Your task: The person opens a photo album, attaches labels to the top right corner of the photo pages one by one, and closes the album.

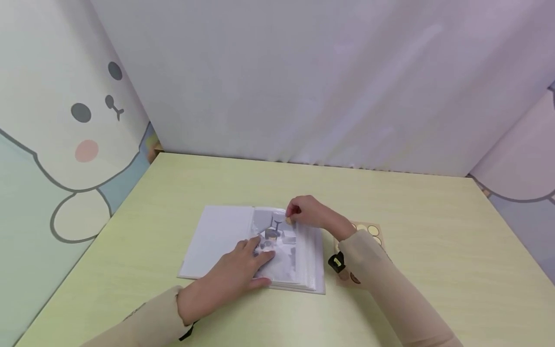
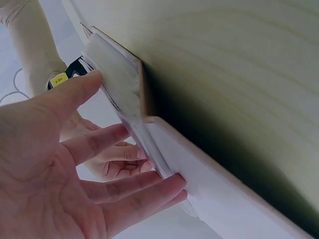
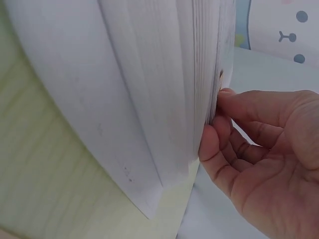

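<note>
A white photo album (image 1: 221, 236) lies spread on the table, its right page showing a grey picture (image 1: 284, 262) in a clear sleeve. My left hand (image 1: 231, 270) rests on that page with fingers apart, steadying its lower left part. In the left wrist view, the fingers (image 2: 149, 196) of this hand lie against the page. At the page's upper right, my right hand (image 1: 305, 211) pinches a small tan sticker (image 1: 288, 220) close over the picture. Up close, the right hand (image 3: 264, 144) has its curled fingers right at the edges of the stacked pages (image 3: 204, 64), with the sticker mostly hidden.
Partly under my right forearm, a tan sheet (image 1: 374, 226) with several pale round stickers lies right of the album. The pale wooden table (image 1: 433, 231) ends at a white curtain (image 1: 303, 86) behind. Cartoon-printed cloth (image 1: 78, 144) hangs at the left.
</note>
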A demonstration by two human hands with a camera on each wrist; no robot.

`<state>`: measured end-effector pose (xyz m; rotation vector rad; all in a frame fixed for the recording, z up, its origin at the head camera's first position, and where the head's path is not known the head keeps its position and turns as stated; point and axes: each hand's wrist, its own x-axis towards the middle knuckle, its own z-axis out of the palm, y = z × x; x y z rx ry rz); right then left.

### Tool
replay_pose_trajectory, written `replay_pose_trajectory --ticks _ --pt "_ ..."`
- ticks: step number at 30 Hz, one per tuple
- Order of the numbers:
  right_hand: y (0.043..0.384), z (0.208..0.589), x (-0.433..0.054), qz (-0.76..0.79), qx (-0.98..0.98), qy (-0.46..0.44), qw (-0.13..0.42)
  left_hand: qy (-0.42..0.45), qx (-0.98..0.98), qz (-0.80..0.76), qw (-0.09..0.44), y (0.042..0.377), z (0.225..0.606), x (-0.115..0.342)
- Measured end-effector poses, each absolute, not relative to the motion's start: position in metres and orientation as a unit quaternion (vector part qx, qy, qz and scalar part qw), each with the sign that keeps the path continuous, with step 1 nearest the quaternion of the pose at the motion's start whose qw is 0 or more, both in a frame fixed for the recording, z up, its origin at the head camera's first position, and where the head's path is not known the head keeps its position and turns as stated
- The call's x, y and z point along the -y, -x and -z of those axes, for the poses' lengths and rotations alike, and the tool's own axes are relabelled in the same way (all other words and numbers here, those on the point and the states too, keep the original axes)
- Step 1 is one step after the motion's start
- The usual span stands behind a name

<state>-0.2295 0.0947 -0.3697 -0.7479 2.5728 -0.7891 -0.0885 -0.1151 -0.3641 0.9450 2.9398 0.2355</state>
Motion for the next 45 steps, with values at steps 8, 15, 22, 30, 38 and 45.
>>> replay_pose_trajectory --ticks 8,15,22,30,38,45 --pt "0.2267 0.3677 -0.0924 0.274 -0.910 0.253 0.181 -0.300 -0.951 -0.075 0.022 0.0871 0.3641 0.1145" --pt "0.2259 0.3660 -0.0898 0.257 -0.916 0.251 0.177 -0.299 -0.951 -0.078 0.027 0.0863 0.3623 0.1144" --pt "0.2252 0.3654 -0.0901 0.252 -0.919 0.244 0.178 -0.302 -0.950 -0.073 0.020 0.0857 0.3616 0.1136" --pt "0.2232 0.3621 -0.0910 0.248 -0.920 0.241 0.183 -0.305 -0.950 -0.070 0.020 0.0860 0.3594 0.1137" --pt "0.2220 0.3628 -0.0934 0.258 -0.918 0.241 0.180 -0.303 -0.950 -0.071 0.023 0.0860 0.3589 0.1126" --pt "0.2209 0.3638 -0.0939 0.261 -0.919 0.235 0.181 -0.300 -0.951 -0.067 0.028 0.0860 0.3594 0.1128"
